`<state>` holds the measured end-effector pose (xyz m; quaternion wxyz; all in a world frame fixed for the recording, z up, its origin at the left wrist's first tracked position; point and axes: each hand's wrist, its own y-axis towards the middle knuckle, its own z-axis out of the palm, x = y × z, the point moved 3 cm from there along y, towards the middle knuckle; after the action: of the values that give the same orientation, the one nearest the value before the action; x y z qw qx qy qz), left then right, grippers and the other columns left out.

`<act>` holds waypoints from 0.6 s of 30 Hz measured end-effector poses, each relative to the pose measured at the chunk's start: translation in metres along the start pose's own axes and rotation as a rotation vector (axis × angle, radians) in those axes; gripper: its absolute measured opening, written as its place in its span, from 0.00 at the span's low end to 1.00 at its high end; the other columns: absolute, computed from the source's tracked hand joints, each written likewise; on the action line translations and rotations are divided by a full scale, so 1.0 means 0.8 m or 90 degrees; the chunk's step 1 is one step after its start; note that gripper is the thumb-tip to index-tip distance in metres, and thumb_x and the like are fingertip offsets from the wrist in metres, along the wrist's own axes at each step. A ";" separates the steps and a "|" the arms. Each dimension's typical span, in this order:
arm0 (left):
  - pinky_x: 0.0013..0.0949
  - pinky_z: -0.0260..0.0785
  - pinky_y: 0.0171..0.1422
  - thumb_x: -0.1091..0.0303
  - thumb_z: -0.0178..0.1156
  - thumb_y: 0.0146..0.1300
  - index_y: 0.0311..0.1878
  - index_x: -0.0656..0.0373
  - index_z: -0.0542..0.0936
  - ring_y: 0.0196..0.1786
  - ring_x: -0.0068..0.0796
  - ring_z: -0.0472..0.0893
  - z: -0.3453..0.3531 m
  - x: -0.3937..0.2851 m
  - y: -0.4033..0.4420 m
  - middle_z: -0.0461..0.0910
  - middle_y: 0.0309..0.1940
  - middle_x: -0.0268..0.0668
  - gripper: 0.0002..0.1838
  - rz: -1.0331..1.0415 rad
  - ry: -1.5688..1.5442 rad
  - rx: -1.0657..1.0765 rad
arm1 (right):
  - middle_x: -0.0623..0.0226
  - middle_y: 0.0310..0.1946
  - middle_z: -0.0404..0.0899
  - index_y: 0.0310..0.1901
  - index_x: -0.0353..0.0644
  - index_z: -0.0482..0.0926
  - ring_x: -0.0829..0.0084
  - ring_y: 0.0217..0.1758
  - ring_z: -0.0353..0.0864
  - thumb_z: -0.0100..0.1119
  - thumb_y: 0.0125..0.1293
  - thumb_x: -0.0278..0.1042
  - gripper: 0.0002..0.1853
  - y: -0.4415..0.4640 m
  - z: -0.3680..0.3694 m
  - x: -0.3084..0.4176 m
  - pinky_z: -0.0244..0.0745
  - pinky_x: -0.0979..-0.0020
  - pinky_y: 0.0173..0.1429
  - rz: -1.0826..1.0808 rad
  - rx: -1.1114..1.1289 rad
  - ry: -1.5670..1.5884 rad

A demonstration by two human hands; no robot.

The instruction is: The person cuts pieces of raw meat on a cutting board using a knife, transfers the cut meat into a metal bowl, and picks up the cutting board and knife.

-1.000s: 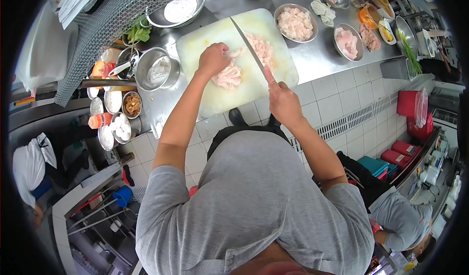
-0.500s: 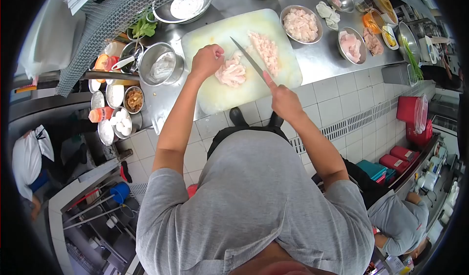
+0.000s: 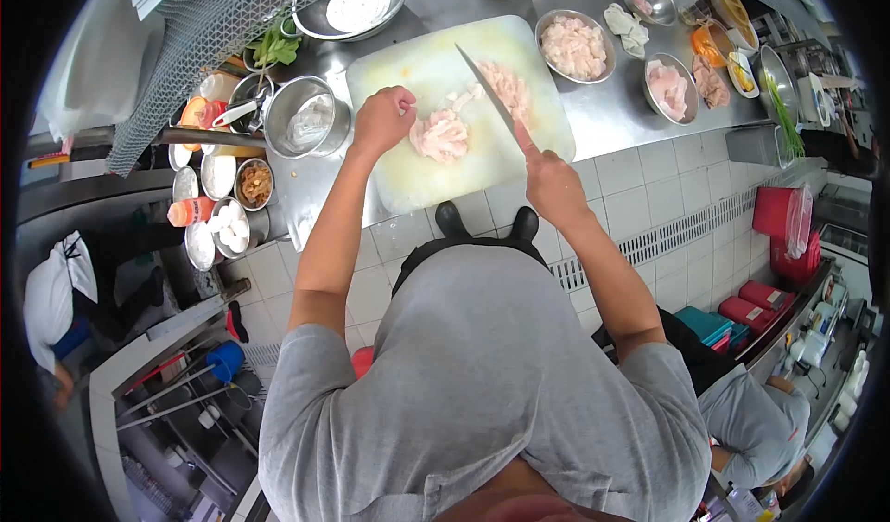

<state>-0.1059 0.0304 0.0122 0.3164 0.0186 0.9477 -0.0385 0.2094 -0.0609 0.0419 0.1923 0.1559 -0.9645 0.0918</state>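
Note:
My right hand (image 3: pixel 554 186) grips a kitchen knife (image 3: pixel 493 97) by its handle. The long blade slants up and left over the white cutting board (image 3: pixel 399 184), alongside a pile of diced raw meat (image 3: pixel 507 88). Left of the blade lies a heap of larger pale pink raw meat pieces (image 3: pixel 439 136), with a strip reaching up toward the knife. My left hand (image 3: pixel 385 120) is just left of this heap, above the board, its fingers curled in and nothing visible in them. It appears apart from the meat.
Behind the board's right corner stands a steel bowl of meat chunks (image 3: pixel 575 47); another bowl of meat (image 3: pixel 669 88) is farther right. A steel pot (image 3: pixel 308 117) sits at the board's left. A colander (image 3: pixel 354 7) stands behind. Egg-filled bowl (image 3: pixel 231 225) is at the counter's left end.
The knife and my right hand have moved slightly right and toward me, the blade now nearer the diced pile. My left hand has drawn a little left, away from the meat heap.

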 end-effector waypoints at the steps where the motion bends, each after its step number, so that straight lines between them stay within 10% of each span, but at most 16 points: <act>1: 0.42 0.81 0.53 0.65 0.68 0.62 0.46 0.57 0.87 0.47 0.42 0.89 -0.002 0.002 0.003 0.90 0.43 0.41 0.11 -0.004 -0.006 -0.002 | 0.47 0.31 0.80 0.85 0.53 0.58 0.45 0.33 0.84 0.54 0.62 0.16 0.47 0.002 -0.016 0.011 0.82 0.48 0.43 0.001 -0.021 0.016; 18: 0.44 0.80 0.53 0.61 0.70 0.60 0.46 0.56 0.88 0.48 0.43 0.89 0.015 -0.027 0.013 0.90 0.43 0.41 0.14 0.020 0.036 0.050 | 0.44 0.33 0.83 0.85 0.54 0.57 0.42 0.39 0.85 0.55 0.62 0.17 0.47 0.013 0.024 -0.016 0.81 0.46 0.50 -0.018 0.070 0.049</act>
<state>-0.0811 0.0397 0.0152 0.2894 0.0472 0.9535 -0.0700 0.2107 -0.0525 0.0184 0.2215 0.1766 -0.9476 0.1477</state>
